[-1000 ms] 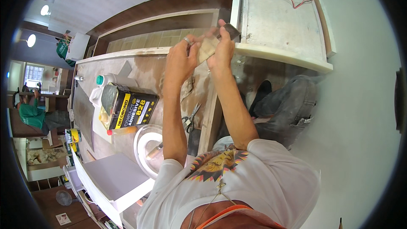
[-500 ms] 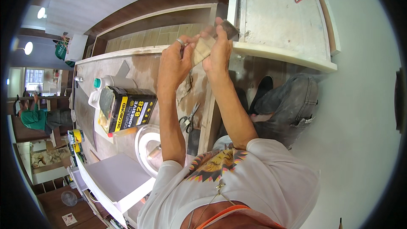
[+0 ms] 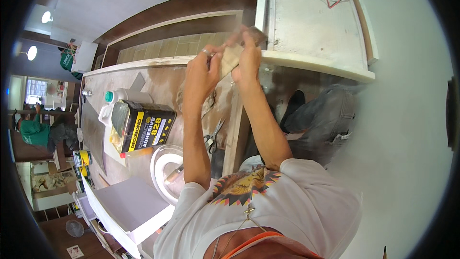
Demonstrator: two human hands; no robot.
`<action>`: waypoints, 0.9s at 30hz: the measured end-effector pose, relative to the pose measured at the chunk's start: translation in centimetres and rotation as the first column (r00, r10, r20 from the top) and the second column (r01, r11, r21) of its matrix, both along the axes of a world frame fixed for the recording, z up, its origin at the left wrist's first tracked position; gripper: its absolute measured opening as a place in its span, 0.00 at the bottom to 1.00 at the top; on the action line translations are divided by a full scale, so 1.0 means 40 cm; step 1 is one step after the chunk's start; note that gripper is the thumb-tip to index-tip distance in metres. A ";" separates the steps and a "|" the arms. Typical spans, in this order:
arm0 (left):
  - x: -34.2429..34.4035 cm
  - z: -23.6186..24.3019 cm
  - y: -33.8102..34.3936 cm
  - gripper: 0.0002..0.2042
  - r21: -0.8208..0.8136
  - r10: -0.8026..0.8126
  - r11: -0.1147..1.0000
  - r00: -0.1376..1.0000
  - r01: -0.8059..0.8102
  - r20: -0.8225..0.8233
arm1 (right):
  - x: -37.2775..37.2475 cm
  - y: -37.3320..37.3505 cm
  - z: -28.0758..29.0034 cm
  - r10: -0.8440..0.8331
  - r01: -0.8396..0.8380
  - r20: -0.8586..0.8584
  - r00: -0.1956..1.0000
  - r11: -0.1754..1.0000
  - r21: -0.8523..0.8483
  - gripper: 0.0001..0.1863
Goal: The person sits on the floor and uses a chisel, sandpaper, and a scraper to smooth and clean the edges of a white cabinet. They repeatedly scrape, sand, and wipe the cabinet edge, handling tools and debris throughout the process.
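Nearest, the lower middle is filled by a white printed shirt, from which both bare forearms are stretched forward. Parts of the worktop are covered by the left forearm, which is passed in front of a crumpled cloth. Just right of that forearm, scissors are laid, partly overlapped by it. To its left, a brush is set in a round white tub, and behind these an orange-handled tool is seen beside a black-and-yellow can. A white jug with a green cap is placed just behind the can. A white open box is stood at the lower left. On the right, a leg in dark jeans is seen, blurred.

Over the worktop's far edge strip, a pale folded piece is held between the hands. It is pinched by the bent fingers and thumb of the left hand and closed upon by the right hand. A dark flat piece is shown at the right fingertips; how firmly it is gripped cannot be told through the blur.

Close beyond, the way is bounded by a white tray-like frame, in which a red wire is laid. Far left, a co-worker in green is seen.
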State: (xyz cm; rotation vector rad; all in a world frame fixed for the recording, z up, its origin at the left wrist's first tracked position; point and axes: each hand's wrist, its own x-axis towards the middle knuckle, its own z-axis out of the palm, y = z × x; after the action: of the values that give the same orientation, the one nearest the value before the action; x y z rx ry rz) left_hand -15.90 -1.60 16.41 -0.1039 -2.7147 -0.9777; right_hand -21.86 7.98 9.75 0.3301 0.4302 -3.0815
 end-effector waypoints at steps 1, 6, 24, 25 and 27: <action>0.000 -0.033 -0.021 0.09 0.125 -0.046 0.991 0.999 0.043 0.022 | 0.000 0.008 -0.007 0.051 -0.049 -0.037 0.998 0.997 0.059 0.18; -0.019 -0.103 -0.116 0.11 0.581 -0.044 0.813 0.993 -0.031 0.114 | 0.110 0.029 0.036 0.247 -0.118 -0.320 0.915 0.920 0.373 0.20; -0.196 -0.245 0.110 0.06 0.450 -0.080 0.858 0.929 0.249 -0.360 | 0.216 0.478 0.118 -0.033 0.132 -0.153 0.988 0.701 0.701 0.25; -0.196 -0.262 0.104 0.06 0.526 -0.083 0.812 0.941 0.255 -0.329 | 0.213 0.477 0.112 -0.018 0.123 -0.156 0.988 0.709 0.695 0.25; -0.189 -0.273 0.102 0.08 0.670 -0.098 0.696 0.959 0.257 -0.266 | 0.207 0.475 0.105 0.014 0.097 -0.152 0.988 0.713 0.695 0.22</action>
State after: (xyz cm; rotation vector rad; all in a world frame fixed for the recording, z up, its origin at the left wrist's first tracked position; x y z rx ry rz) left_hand -23.45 2.50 5.49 -0.3103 -1.9885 -1.8721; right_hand -13.57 26.99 13.94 0.1009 1.6322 -2.8364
